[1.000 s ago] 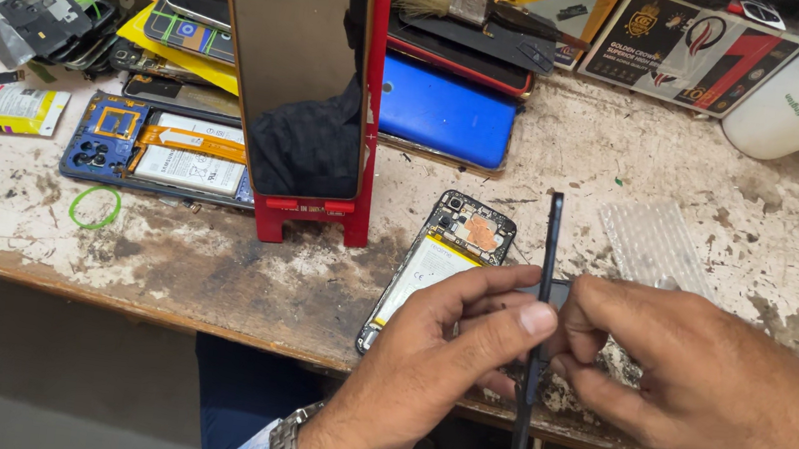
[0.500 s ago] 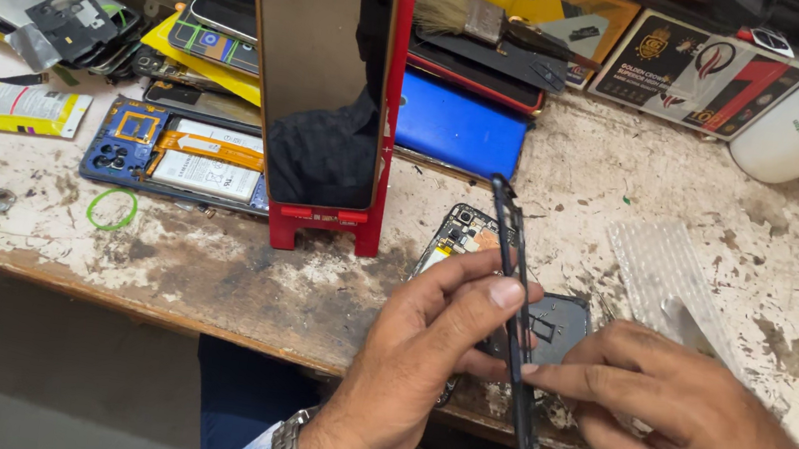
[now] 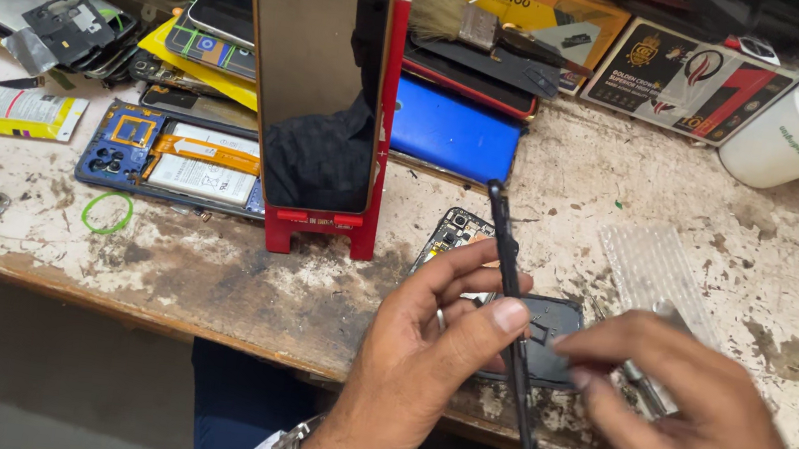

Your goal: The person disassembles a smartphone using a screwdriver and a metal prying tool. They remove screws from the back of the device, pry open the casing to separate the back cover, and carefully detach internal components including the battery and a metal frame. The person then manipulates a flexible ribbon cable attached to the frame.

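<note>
A thin black phone frame (image 3: 511,298) is held edge-on just in front of the red stand (image 3: 380,152), pinched by the left hand (image 3: 424,358). The right hand (image 3: 697,429) is curled loosely beside it, fingertips touching a dark cover (image 3: 552,337) on the bench (image 3: 214,264).

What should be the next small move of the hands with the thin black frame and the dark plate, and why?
Probably bring the dark plate flat against the thin black frame and line up its edges. The left hand pinches the frame edge-on, tilted above the opened phone, while the right hand only touches the plate's edge with its fingertips.
</note>
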